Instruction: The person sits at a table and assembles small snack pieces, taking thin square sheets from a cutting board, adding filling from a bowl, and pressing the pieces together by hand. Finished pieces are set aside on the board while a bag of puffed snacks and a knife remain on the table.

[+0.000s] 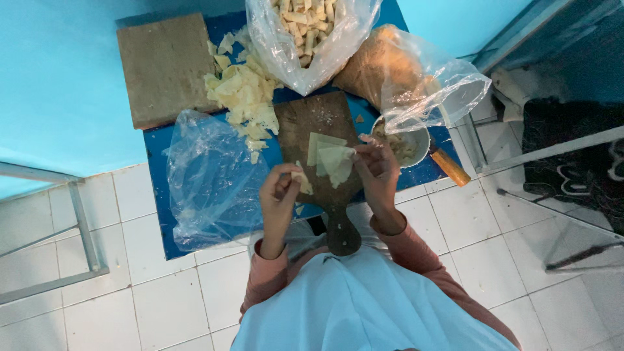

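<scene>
Both hands hover over a dark wooden cutting board [318, 140]: the left hand [281, 195] pinches a small folded dough piece [301, 181], while the right hand [378, 168] pinches a pale square wrapper [336, 162] just beside it. Beyond the right hand sits a bowl of filling [406, 144]; past the left, a heap of wrappers [244, 94].

Dim, cool bluish light; soft shadows; slight blur; wide-angle bending at edges.

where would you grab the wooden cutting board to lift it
By its round-ended handle, coming from the person's side: it juts off the table edge toward them, bare and narrow. The wide part of the board carries pale sheets, under both hands.
</scene>
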A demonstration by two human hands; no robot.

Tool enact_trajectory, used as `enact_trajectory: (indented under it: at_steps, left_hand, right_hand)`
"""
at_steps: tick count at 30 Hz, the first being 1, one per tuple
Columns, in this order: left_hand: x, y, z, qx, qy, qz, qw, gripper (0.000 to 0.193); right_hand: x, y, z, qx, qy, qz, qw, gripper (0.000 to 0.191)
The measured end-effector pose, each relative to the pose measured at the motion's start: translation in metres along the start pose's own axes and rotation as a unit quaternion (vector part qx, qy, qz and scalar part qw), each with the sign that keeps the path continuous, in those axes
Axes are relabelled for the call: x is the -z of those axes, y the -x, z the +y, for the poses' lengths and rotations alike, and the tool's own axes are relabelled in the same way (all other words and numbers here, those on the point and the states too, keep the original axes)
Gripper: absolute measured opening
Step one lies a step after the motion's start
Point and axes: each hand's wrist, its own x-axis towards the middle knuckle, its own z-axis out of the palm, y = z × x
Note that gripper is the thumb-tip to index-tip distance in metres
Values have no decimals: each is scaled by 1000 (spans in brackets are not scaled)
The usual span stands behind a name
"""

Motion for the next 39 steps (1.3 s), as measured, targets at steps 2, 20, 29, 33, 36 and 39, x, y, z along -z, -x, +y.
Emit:
enact_trajectory:
  at_steps: [2, 20, 29, 33, 36, 39]
  left_hand:
    - [-9, 0, -3, 21, -10, -8, 1000, 18]
    - [18, -1, 1, 12, -85, 119, 989, 16]
    - [24, 1, 7, 16, -67, 142, 987, 17]
    - [22, 2, 5, 8, -34, 103, 994, 17]
    - [21, 5, 5, 35, -42, 69, 996, 16]
    - [19, 6, 6, 21, -14, 59, 998, 16]
  right_hand:
    - [-6, 8, 4, -36, -56, -19, 998, 36]
    - [16, 3, -12, 190, 284, 47, 939, 30]
    - [-15, 24, -31, 234, 379, -205, 871, 42]
    - [-16, 24, -35, 210, 368, -178, 888, 37]
    - [-15, 14, -34, 215, 341, -147, 903, 35]
    - [-19, -2, -29, 197, 373, -166, 891, 39]
